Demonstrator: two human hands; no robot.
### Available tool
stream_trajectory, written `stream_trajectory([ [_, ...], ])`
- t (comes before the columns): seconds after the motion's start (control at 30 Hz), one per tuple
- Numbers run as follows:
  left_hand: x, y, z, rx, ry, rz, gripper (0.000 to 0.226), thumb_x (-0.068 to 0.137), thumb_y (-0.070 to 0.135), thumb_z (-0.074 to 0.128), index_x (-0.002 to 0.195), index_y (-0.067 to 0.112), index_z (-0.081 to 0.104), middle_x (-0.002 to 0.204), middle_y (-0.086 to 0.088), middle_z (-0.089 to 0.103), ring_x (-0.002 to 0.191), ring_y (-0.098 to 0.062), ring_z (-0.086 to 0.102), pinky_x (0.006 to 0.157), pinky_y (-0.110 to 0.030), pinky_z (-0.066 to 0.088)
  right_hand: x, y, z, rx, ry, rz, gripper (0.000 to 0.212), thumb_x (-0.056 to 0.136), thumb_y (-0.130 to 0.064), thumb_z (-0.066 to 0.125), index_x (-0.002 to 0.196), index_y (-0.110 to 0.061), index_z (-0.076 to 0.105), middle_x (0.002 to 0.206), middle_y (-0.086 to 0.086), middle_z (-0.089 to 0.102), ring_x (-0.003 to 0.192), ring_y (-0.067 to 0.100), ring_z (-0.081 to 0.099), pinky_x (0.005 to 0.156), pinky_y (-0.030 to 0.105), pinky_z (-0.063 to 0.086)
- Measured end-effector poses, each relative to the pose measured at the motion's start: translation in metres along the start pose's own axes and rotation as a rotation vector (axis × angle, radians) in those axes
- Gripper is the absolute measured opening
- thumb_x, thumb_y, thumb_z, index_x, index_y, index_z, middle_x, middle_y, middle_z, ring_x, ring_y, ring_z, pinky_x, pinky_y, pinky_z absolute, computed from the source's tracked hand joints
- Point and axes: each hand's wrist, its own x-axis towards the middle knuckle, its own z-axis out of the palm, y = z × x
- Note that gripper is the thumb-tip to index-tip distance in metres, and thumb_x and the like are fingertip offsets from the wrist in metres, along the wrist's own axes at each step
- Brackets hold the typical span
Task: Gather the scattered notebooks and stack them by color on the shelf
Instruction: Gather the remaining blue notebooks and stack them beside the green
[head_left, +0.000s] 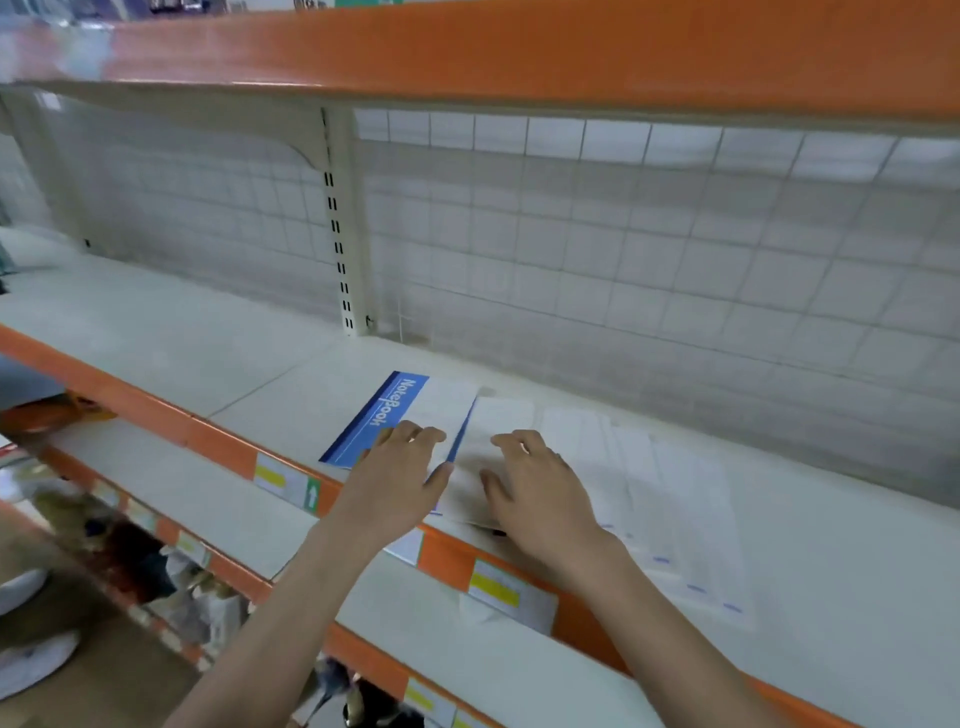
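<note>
Both my hands are down on the middle shelf (156, 358) right now. My left hand (400, 478) lies flat with fingers spread on the blue notebook (374, 421) (the one with "NoteBook" printed down its blue band), which sits near the shelf's orange front edge. My right hand (535, 488) rests just beside it on a white notebook (498, 421), fingers slightly bent but not gripping anything. More white notebooks (649, 483) are fanned out to the right, overlapping each other. Behind everything is a wire grid back panel (623, 249).
</note>
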Motion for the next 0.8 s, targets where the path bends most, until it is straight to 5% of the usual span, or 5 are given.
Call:
stream_trajectory([
  [0.23,0.05,-0.055,-0.01,0.183,-0.074,-0.004,0.049,0.097,0.049,0.035,0.136,0.02,0.04,0.138,-0.006,0.039,0.126,-0.024,0.038,0.097,-0.038,0.039,0.04,-0.036,0.022,0.028,0.078,0.142,0.041,0.097,-0.028,0.04,0.137,-0.018,0.041,0.141,0.002,0.038,0.122,0.023,0.048,0.101,0.032,0.038],
  [0.4,0.074,-0.088,-0.014,0.286,-0.234,-0.122,0.088,0.081,0.079,0.033,0.135,0.008,0.037,0.129,-0.011,0.044,0.119,-0.028,0.042,0.091,-0.036,0.041,0.066,-0.064,0.043,0.019,0.074,0.224,0.046,0.098,-0.033,0.04,0.141,-0.018,0.035,0.143,0.001,0.035,0.125,0.022,0.045,0.105,0.032,0.036],
  [0.5,0.08,-0.095,-0.011,0.359,-0.252,-0.066,0.092,0.08,0.077,0.04,0.136,0.004,0.033,0.129,-0.013,0.041,0.119,-0.027,0.041,0.092,-0.034,0.041,0.074,-0.073,0.054,0.018,0.07,0.284,0.046,0.097,-0.034,0.04,0.141,-0.019,0.034,0.143,0.001,0.034,0.124,0.022,0.045,0.104,0.031,0.037],
  [0.8,0.098,-0.109,-0.002,0.11,-0.229,-0.011,0.089,0.068,0.07,0.065,0.12,0.002,0.041,0.118,-0.011,0.045,0.109,-0.026,0.044,0.091,-0.029,0.039,0.071,-0.077,0.077,-0.026,0.137,0.337,0.047,0.095,-0.032,0.044,0.14,-0.018,0.036,0.145,-0.001,0.033,0.127,0.019,0.041,0.106,0.026,0.028],
])
